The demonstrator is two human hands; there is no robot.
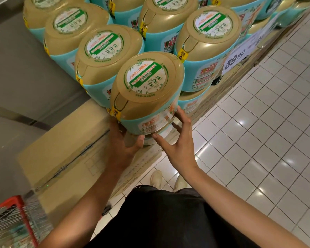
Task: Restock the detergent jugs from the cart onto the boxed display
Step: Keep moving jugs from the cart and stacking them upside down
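A detergent jug [147, 90] with a gold top, a round green-and-white label and a teal body stands at the front corner of the cardboard box display [68, 149]. My left hand [125, 142] holds its lower left side, thumb pressed against the base. My right hand [177, 140] touches its lower right side with fingers spread and straight. Behind it stand several identical jugs [107, 56] in rows, some stacked in two layers.
A red wire cart [13, 221] sits at the lower left beside the boxes. A price sign reading 39.90 [234, 59] hangs on the display's right face. White tiled floor [258, 140] spreads to the right. My shoes [157, 179] are near the box base.
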